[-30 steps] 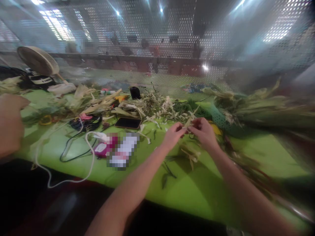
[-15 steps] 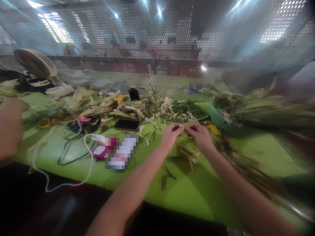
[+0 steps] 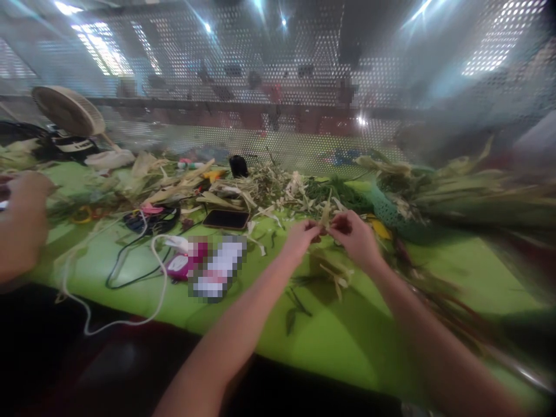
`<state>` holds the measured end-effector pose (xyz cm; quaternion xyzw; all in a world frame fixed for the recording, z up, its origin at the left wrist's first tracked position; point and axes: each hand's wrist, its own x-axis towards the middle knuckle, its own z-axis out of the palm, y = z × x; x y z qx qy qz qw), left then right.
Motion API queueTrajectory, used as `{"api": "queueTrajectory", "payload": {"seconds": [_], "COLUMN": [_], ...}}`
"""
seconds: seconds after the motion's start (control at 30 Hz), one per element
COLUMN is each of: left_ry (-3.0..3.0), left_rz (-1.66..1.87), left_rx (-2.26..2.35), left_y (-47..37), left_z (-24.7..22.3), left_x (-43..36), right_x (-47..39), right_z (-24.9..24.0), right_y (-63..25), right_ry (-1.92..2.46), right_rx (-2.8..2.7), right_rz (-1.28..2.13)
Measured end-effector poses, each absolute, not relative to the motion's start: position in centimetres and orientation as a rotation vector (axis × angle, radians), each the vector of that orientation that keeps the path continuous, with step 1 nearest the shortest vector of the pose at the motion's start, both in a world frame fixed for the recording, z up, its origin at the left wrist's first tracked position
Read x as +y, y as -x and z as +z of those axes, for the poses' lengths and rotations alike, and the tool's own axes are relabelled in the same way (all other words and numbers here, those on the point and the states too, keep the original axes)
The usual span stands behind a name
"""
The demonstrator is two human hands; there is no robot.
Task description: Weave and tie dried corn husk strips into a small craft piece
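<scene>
Between my two hands a small pale green husk strip point(image 3: 326, 215) stands upright. My left hand point(image 3: 305, 236) pinches its lower end, and my right hand point(image 3: 353, 233) closes on it from the other side, fingertips nearly touching. Both hands are above the green table point(image 3: 304, 341). Just below them lie loose husk scraps point(image 3: 339, 273) and a dark leafy sprig point(image 3: 299, 304). Behind the hands spreads a heap of dry husk pieces point(image 3: 260, 182).
A teal basket point(image 3: 391, 208) with long husks stands at right. Left are a dark phone point(image 3: 226, 219), a lit phone point(image 3: 220, 269), a magenta case point(image 3: 186, 263), cables and a fan point(image 3: 68, 110). Another person's arm point(image 3: 26, 226) reaches in at far left.
The husk strip has gone from lying slantwise to standing upright between my fingers. My right hand has turned slightly, its knuckles higher. The other person's hand has shifted a little.
</scene>
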<state>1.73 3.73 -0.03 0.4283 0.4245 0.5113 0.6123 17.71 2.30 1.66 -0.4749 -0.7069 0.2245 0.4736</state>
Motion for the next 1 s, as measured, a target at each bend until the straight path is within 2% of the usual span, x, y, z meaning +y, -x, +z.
{"api": "queueTrajectory", "payload": {"seconds": [0.27,0.63,1.0], "left_ry": [-0.649,-0.913,-1.226], "left_rz": [1.188,1.220,1.281], "left_rx": [0.858,0.792,0.928], "left_y": [-2.2,-2.3,-2.1], "left_z": [0.0,0.6,0.4], "left_x": [3.4,2.5,2.8], "right_x": [1.8,2.3,2.5], "right_z": [2.2,1.8,2.2], "right_y": [-17.6,-17.3,-17.4], "right_ry": [1.089,1.135,1.129], "right_rx": [-1.914,-1.546,-1.368], "right_rz": [0.329,0.728,1.035]}}
